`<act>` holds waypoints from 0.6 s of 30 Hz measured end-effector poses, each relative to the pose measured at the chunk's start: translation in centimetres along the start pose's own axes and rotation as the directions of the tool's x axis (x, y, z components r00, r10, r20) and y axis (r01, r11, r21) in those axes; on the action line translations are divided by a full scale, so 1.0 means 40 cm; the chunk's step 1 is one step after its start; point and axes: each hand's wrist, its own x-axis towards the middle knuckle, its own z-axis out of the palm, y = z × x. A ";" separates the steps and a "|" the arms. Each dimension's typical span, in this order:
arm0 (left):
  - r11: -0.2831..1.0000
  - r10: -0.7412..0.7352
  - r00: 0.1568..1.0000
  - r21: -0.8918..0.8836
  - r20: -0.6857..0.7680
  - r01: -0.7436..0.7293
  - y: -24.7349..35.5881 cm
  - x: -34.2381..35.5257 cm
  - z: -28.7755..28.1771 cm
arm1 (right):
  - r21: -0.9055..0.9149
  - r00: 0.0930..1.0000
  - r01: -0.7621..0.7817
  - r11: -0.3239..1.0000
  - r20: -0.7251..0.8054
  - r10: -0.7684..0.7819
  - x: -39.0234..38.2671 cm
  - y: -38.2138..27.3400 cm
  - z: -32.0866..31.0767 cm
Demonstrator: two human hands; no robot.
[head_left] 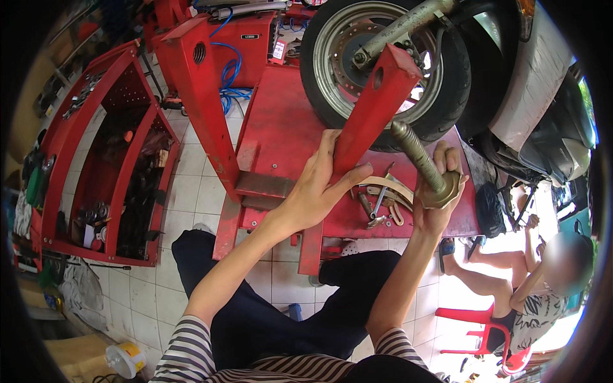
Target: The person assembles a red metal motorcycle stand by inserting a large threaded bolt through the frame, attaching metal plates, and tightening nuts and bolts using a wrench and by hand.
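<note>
My right hand (440, 191) is closed around the wide base of a large threaded bolt (418, 153). The bolt's shaft tilts up and to the left. My left hand (319, 185) grips the lower part of a red metal post (377, 105), with the thumb on the near side and the fingers at its left. This post has a round hole near its top. To its left stands a second red post (204, 108), whose hole shows a thread. Beyond my hands, a motorcycle wheel (313, 70) rests on a red platform (274, 102).
Several hand tools (380, 204) lie on the platform between my hands. A red tool cart (118, 179) stands at the left. Blue hose (233, 80) is coiled behind the posts. At the right, another person (523, 287) sits on a red chair (469, 311). A white bucket (124, 359) is at the lower left.
</note>
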 end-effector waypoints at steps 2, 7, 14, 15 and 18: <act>1.000 -0.017 1.000 0.003 -0.005 0.017 0.000 -0.003 0.006 | -0.006 0.999 -0.039 0.999 -0.001 0.039 -0.012 -0.012 0.008; 1.000 -0.008 0.999 -0.030 -0.040 0.007 -0.007 -0.004 0.017 | 0.072 0.999 0.022 0.997 0.025 -0.024 0.000 -0.021 0.029; 0.999 0.023 1.000 -0.041 -0.019 -0.024 -0.007 -0.026 0.018 | 0.123 0.985 0.121 0.985 -0.136 -0.104 0.008 -0.035 0.064; 0.998 0.026 0.999 -0.052 -0.038 -0.028 -0.007 -0.030 0.022 | 0.130 0.988 0.117 0.985 -0.112 -0.103 0.007 -0.034 0.055; 0.999 0.045 0.998 -0.021 -0.043 -0.046 -0.019 -0.036 0.026 | 0.173 0.994 0.106 0.979 -0.050 -0.099 0.006 -0.029 0.043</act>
